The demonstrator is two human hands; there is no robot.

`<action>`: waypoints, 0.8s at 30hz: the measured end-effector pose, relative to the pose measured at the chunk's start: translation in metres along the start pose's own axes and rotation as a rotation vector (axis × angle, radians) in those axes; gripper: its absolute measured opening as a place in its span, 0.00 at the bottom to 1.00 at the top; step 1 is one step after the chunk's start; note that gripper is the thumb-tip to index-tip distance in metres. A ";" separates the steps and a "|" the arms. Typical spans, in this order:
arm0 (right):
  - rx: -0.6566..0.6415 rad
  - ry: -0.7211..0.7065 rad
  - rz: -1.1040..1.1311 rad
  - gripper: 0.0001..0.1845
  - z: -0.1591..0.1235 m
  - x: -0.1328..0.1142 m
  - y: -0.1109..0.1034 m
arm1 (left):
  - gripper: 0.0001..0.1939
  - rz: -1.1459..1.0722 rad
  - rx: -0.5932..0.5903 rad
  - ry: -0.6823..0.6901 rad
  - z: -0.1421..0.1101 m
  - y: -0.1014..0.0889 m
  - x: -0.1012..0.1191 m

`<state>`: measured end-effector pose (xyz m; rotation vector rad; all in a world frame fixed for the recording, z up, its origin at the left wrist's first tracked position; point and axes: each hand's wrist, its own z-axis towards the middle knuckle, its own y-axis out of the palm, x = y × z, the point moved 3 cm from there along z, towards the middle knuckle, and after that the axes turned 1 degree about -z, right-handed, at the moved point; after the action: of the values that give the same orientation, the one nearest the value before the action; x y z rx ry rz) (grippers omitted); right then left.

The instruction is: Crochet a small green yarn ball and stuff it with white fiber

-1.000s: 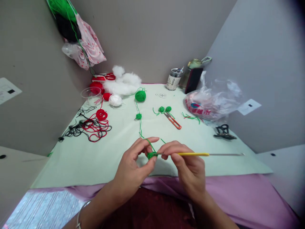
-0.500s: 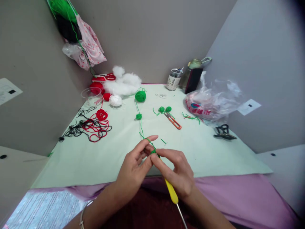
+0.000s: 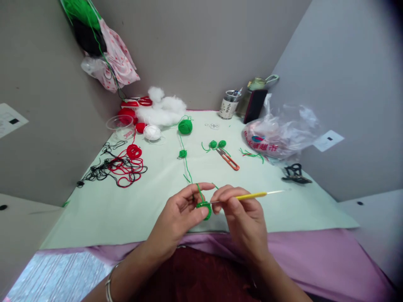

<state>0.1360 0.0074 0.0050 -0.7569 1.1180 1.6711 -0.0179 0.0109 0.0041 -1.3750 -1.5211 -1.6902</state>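
My left hand (image 3: 178,216) pinches a small green crocheted piece (image 3: 208,213) between thumb and fingers. Green yarn (image 3: 189,170) runs over its raised index finger and back across the table to a green yarn ball (image 3: 185,126), passing a small green clump (image 3: 182,154). My right hand (image 3: 244,216) is closed round a crochet hook (image 3: 252,196) with a yellow handle, held nearly level. The hook's thin metal tip meets the top edge of the green piece; whether it sits inside a stitch I cannot tell.
Orange-handled thread snips (image 3: 229,160) lie by two small green balls (image 3: 217,144). Tangled black and red yarn (image 3: 122,167), a white yarn ball (image 3: 153,132) and white stuffing (image 3: 163,111) are at left. A plastic bag (image 3: 277,132), black claw clip (image 3: 296,174) and pen holder (image 3: 229,105) stand right.
My right hand has swung the hook from pointing down toward me to nearly level, its handle end to the right. More of the green piece shows in my left hand.
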 end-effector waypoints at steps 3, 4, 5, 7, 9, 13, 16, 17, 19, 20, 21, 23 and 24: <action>0.001 -0.025 -0.057 0.09 -0.001 0.003 -0.001 | 0.24 -0.043 0.028 -0.001 0.001 0.002 -0.002; 0.010 -0.025 -0.059 0.09 -0.001 0.002 -0.002 | 0.25 -0.079 0.024 -0.018 0.002 0.003 -0.002; 0.020 -0.018 -0.048 0.09 0.000 0.001 -0.004 | 0.25 -0.127 0.000 -0.042 0.003 0.003 -0.002; 0.029 0.023 0.003 0.09 0.003 -0.001 -0.006 | 0.25 -0.238 -0.093 -0.100 0.004 0.005 -0.001; 0.031 0.087 0.078 0.10 0.007 -0.004 -0.008 | 0.23 -0.337 -0.177 -0.136 0.003 0.006 0.001; 0.000 0.149 0.158 0.10 0.007 -0.004 -0.007 | 0.20 -0.297 -0.139 -0.093 0.002 0.003 0.000; -0.039 0.028 -0.045 0.09 0.001 -0.004 -0.004 | 0.24 -0.066 -0.060 -0.013 -0.001 0.001 -0.002; -0.044 -0.017 -0.131 0.09 -0.001 -0.004 -0.003 | 0.25 0.009 -0.051 0.009 -0.002 0.001 -0.002; -0.037 -0.071 -0.231 0.09 -0.003 -0.003 -0.003 | 0.25 0.120 -0.054 0.036 -0.003 0.001 -0.002; -0.027 -0.070 -0.232 0.09 -0.003 -0.002 -0.004 | 0.23 0.156 -0.055 0.043 -0.004 0.001 -0.001; -0.017 -0.053 -0.207 0.09 -0.002 -0.001 -0.005 | 0.22 0.179 -0.051 0.048 -0.004 0.000 0.000; 0.007 0.008 -0.126 0.09 0.000 0.001 -0.008 | 0.22 0.190 -0.041 0.044 -0.004 -0.001 0.002; 0.016 0.043 -0.086 0.09 0.001 0.002 -0.009 | 0.23 0.180 -0.039 0.037 -0.004 -0.001 0.002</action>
<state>0.1433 0.0106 0.0008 -0.8225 1.1119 1.5791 -0.0213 0.0081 0.0056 -1.4462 -1.3088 -1.6326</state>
